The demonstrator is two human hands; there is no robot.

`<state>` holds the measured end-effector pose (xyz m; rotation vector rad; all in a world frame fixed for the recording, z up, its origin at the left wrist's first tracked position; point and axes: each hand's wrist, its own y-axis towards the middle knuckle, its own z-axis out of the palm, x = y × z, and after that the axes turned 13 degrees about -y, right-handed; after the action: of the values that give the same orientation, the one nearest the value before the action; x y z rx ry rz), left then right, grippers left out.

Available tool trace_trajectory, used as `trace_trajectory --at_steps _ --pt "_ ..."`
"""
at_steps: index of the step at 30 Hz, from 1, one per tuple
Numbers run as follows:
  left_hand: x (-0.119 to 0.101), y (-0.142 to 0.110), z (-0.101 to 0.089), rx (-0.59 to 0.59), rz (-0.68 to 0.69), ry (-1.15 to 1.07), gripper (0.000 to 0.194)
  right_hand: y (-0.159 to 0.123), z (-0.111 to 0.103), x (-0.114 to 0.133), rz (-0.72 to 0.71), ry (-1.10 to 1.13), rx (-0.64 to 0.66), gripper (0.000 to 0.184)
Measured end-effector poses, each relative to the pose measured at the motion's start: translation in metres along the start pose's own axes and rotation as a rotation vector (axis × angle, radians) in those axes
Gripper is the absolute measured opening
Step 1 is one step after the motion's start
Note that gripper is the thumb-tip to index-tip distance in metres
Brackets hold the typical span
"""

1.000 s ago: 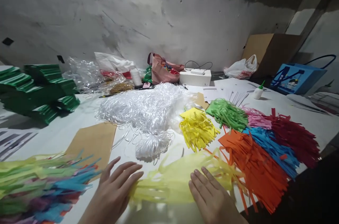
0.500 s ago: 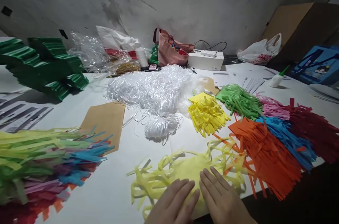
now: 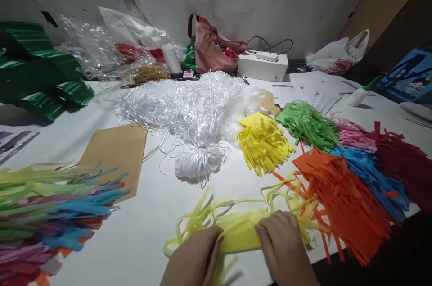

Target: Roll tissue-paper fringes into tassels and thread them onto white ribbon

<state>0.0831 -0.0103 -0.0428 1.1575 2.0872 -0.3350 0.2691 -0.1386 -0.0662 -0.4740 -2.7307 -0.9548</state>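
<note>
A light yellow sheet of fringed tissue paper (image 3: 239, 234) lies low in the view at the table's front, its loose strips spreading to both sides. My left hand (image 3: 197, 254) pinches its left part between thumb and fingers. On the right part, my right hand (image 3: 283, 243) has the same kind of grip. Between the two hands the paper's middle band is pulled flat, with a straight near edge. Just right of it are orange fringed paper (image 3: 340, 205) and, farther back, a bright yellow fringed bundle (image 3: 265, 144).
White string (image 3: 199, 115) is heaped mid-table. Green (image 3: 308, 126), blue (image 3: 374, 178), pink (image 3: 354, 135) and dark red (image 3: 401, 164) fringes lie right; a multicoloured fringe pile (image 3: 60, 218) and brown paper (image 3: 114, 155) left. A glue bottle (image 3: 359, 96) stands back right.
Both hands went from lying flat on the light yellow paper to pinching it at either side. The paper's near edge has come up into view. The camera view has shifted slightly.
</note>
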Motion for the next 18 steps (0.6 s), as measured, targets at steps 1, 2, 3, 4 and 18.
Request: trace_trajectory --at_steps 1,2,3,4,18 --pt "-0.002 0.005 0.001 0.003 -0.041 0.046 0.020 0.002 0.002 0.001 0.015 -0.030 0.002 0.030" --pt "-0.004 0.011 0.002 0.009 -0.073 0.093 0.022 0.004 0.004 0.002 0.030 -0.060 0.000 0.031" --pt "-0.005 0.015 0.003 0.016 -0.094 0.132 0.024 0.005 0.006 0.003 0.044 -0.089 0.001 0.032" --pt "-0.006 0.019 0.003 0.024 -0.106 0.163 0.025 0.007 0.007 0.003 0.057 -0.116 0.002 0.034" --pt "-0.013 0.026 0.001 0.115 -0.182 0.223 0.023 0.008 -0.004 0.003 -0.395 -0.073 -0.057 0.029"
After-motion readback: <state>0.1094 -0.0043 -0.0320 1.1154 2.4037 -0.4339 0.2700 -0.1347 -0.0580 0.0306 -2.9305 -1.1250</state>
